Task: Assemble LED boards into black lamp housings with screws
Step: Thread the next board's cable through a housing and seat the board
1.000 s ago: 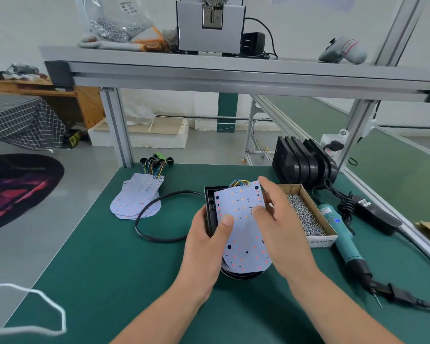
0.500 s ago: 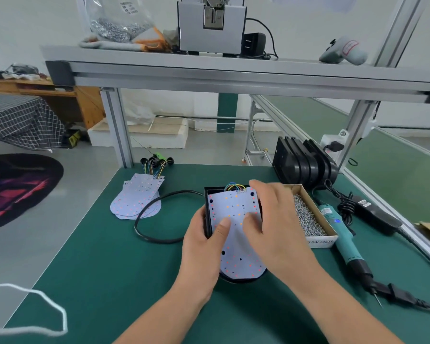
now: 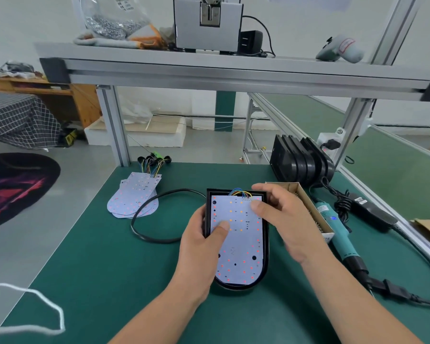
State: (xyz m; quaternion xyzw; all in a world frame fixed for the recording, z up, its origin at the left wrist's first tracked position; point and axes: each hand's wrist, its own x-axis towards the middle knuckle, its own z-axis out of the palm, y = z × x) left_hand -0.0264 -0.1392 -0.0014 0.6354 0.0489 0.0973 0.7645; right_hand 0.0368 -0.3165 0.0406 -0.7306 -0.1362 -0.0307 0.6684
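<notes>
So the LED board is down flat inside the black lamp housing now. A second ago it was tipped up and sitting crooked over the opening, half a second ago it was sliding in, and now its outline lines up with the rim all the way round, with the coloured wires tucked at the far end. The housing is about mid-table.

The left hand is wrapped round the housing's left wall with the thumb pressing on the board. The right hand is loose and spread, fingertips resting on the board's far right corner.

My read: the seating step is basically done and screws come next. The screw box is just beside the housing toward the right edge, and the electric screwdriver lies beyond it. Spare boards are toward the far left corner, more housings at the far right.
</notes>
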